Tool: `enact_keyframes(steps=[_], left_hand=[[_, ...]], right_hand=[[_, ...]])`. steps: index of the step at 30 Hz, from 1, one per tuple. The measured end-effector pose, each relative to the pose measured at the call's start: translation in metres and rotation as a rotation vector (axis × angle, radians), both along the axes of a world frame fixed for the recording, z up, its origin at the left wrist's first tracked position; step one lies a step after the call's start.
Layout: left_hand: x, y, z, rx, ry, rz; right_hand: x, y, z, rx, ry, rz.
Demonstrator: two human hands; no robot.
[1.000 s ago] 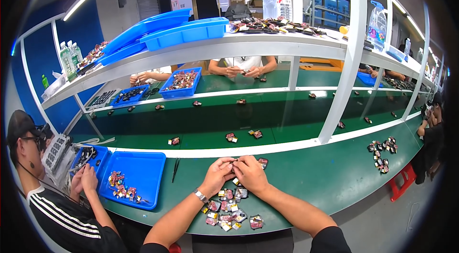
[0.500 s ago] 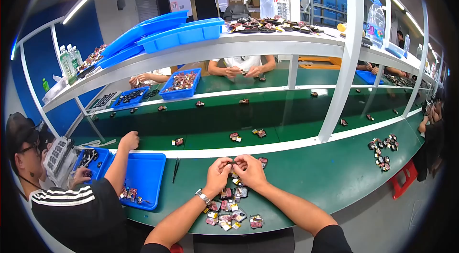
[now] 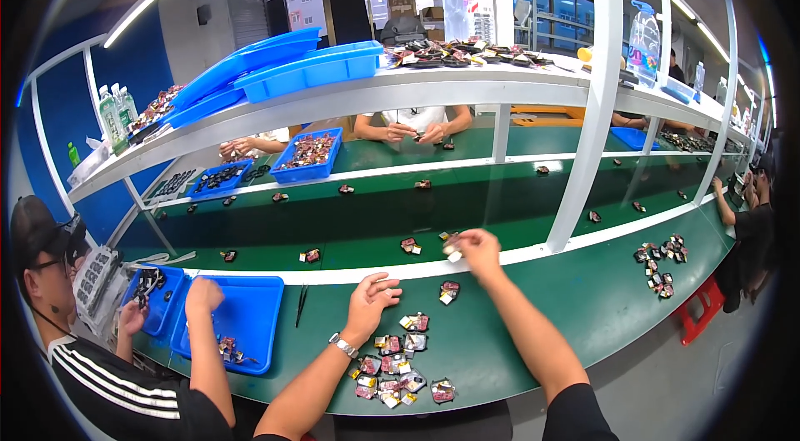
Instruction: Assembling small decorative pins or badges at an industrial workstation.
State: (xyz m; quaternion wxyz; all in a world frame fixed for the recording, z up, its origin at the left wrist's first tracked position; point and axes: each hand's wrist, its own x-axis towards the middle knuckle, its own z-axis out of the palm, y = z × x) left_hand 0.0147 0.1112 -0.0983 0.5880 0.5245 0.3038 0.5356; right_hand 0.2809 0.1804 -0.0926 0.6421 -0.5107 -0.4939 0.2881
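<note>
Small electronic parts (image 3: 389, 368), reddish and silver with dark rims and yellow or white tabs, lie in a loose cluster on a green desk (image 3: 533, 328) before a worker, with a lone part (image 3: 443, 392) just to the right. Above the cluster hangs the left hand (image 3: 371, 308), its fingers loosely bent and nothing visible between them. Another part (image 3: 450, 292) rests alone on the desk between the hands. Half a second ago both hands met over the cluster around a small dark piece; now they have parted, ending the two-handed hold and leaving the right arm alone stretched forward. To the left lie dark tweezers (image 3: 301, 306) and a blue tray (image 3: 271, 299), a co-worker's hand (image 3: 204, 295) above its edge.

The right hand (image 3: 481, 253) reaches past a white rail (image 3: 525, 255) over a dark green strip (image 3: 367, 224). At its fingers is a blurred part (image 3: 454, 254), dark with a pale tab; whether they grip it or have let go, one cannot tell. Farther back, more parts dot the strip, and a shelf (image 3: 467, 84) carries blue trays (image 3: 312, 74) and bottles (image 3: 456, 7).
</note>
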Motion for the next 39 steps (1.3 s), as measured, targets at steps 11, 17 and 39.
enact_keyframes(steps=[11,17,39], left_hand=[[0.008,-0.008,0.006,0.039,0.143,-0.028],[0.006,-0.010,0.003,0.061,0.214,0.075],[0.010,-0.023,0.014,0.240,0.562,0.381]], right_hand=[[-0.064,-0.080,0.037,-0.011,-0.210,0.214],[-0.087,-0.094,0.032,0.101,-0.339,0.237],[-0.100,-0.114,0.033,0.241,-0.469,0.277]])
